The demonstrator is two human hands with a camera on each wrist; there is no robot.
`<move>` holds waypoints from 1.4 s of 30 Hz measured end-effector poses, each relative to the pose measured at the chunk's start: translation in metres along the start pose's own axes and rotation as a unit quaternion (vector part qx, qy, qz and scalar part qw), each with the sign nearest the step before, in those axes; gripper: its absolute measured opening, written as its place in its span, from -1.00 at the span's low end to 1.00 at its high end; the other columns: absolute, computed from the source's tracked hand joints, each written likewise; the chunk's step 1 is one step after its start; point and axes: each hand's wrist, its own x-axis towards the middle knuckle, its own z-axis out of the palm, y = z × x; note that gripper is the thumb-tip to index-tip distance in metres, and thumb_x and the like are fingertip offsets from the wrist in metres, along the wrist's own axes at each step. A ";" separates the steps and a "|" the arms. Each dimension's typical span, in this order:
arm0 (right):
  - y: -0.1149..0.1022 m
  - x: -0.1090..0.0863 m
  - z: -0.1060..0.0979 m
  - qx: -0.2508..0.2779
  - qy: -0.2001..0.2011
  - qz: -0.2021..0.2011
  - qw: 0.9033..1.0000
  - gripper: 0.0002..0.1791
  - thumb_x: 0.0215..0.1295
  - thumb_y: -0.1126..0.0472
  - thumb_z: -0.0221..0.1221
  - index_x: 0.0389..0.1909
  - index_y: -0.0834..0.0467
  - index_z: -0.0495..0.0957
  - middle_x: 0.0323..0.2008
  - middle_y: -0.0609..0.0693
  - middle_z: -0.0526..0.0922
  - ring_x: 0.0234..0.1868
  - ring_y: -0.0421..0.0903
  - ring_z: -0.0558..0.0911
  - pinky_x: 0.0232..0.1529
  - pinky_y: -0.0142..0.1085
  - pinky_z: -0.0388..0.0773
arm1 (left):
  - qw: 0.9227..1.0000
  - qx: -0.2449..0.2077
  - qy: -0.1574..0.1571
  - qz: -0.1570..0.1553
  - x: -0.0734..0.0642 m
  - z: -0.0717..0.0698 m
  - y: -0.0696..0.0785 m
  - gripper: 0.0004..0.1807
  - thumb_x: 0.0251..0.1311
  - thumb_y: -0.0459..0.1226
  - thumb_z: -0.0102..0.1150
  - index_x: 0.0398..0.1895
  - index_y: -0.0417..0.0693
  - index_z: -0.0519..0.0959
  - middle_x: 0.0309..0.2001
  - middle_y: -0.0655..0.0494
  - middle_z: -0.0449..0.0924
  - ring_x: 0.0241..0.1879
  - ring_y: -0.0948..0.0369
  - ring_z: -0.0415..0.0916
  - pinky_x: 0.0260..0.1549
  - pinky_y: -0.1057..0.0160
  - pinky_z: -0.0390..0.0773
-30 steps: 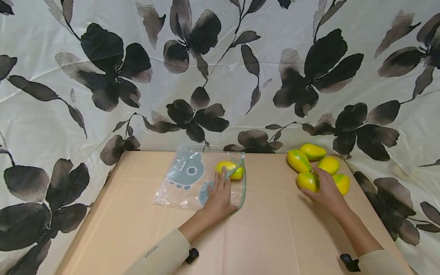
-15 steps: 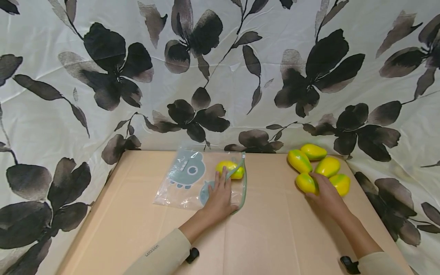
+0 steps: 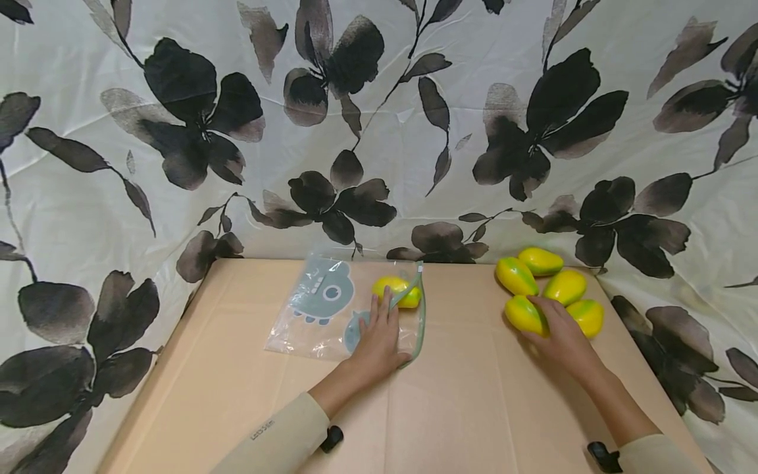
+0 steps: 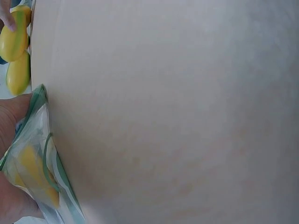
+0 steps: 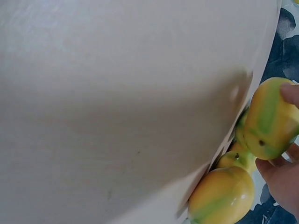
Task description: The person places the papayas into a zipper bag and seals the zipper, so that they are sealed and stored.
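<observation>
My left hand [image 3: 373,339] lies over a clear zip bag [image 3: 302,336] printed with blue-grey cartoon animals, holding back its green-edged mouth. Inside the bag, by that mouth, sits one yellow-green mango [image 3: 408,297]. In the left wrist view the thumb is at the bag's green rim [image 4: 39,93], with the other fingers lower down and the bagged mango between. Over at the right, my right hand [image 3: 565,336] grips a mango [image 3: 524,315] between thumb and fingers. The right wrist view shows that held mango [image 5: 271,121] close in front of others.
Several more mangoes [image 3: 565,287] lie clustered beyond and right of the right hand, near the far right corner of the cardboard-coloured tabletop [image 3: 450,395]. A floral cloth [image 3: 426,164] hangs behind the table's far edge.
My right hand has firmed its hold on the nearest mango and shifted it slightly left, turning it a little. The left hand and the bag have stayed in place.
</observation>
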 end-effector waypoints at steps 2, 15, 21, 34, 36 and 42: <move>-0.003 0.001 -0.001 0.000 0.004 -0.002 1.000 -0.19 0.16 0.25 0.47 0.40 0.27 0.34 0.27 0.37 0.41 0.25 0.36 0.43 0.19 0.36 0.38 | 1.000 0.000 -0.001 0.001 0.000 0.000 0.000 0.24 -0.05 0.01 0.64 0.58 -0.32 0.12 0.69 -0.11 -0.49 0.65 -0.26 -0.40 0.28 -0.59 0.16; -0.019 0.019 0.004 0.031 0.002 -0.079 0.996 -0.16 0.13 0.28 0.49 0.43 0.20 0.33 0.30 0.32 0.37 0.29 0.31 0.41 0.19 0.38 0.40 | 1.000 0.006 0.002 0.001 0.001 -0.001 0.001 0.23 -0.07 0.01 0.64 0.57 -0.33 0.14 0.69 -0.14 -0.42 0.64 -0.27 -0.36 0.27 -0.59 0.18; -0.033 0.033 0.011 0.030 -0.020 -0.074 0.997 -0.14 0.06 0.33 0.44 0.43 0.18 0.34 0.32 0.31 0.35 0.30 0.28 0.38 0.23 0.36 0.40 | 1.000 0.006 0.010 0.005 0.002 -0.001 0.000 0.23 -0.07 0.01 0.65 0.57 -0.33 0.14 0.69 -0.15 -0.42 0.64 -0.28 -0.34 0.26 -0.59 0.20; -0.075 0.058 0.037 0.072 -0.095 -0.098 0.988 -0.03 0.01 0.41 0.31 0.54 0.06 0.24 0.34 0.29 0.31 0.32 0.25 0.40 0.32 0.28 0.40 | 1.000 0.007 0.009 0.005 0.001 0.000 0.000 0.23 -0.08 0.00 0.65 0.56 -0.33 0.15 0.69 -0.14 -0.41 0.64 -0.28 -0.34 0.26 -0.59 0.20; -0.082 0.062 0.039 0.075 -0.108 -0.103 0.986 -0.04 0.06 0.40 0.32 0.55 0.05 0.22 0.38 0.27 0.29 0.35 0.24 0.39 0.36 0.27 0.39 | 1.000 0.007 0.007 0.003 0.001 0.000 0.000 0.23 -0.07 0.00 0.65 0.57 -0.33 0.14 0.69 -0.13 -0.42 0.64 -0.27 -0.35 0.26 -0.59 0.19; -0.092 0.074 0.043 0.071 -0.130 -0.134 0.980 -0.07 0.17 0.37 0.34 0.57 0.09 0.21 0.46 0.25 0.25 0.41 0.26 0.39 0.39 0.26 0.36 | 1.000 0.010 0.001 0.002 0.000 0.000 0.000 0.24 -0.07 0.02 0.64 0.57 -0.33 0.14 0.69 -0.13 -0.44 0.64 -0.27 -0.37 0.26 -0.58 0.20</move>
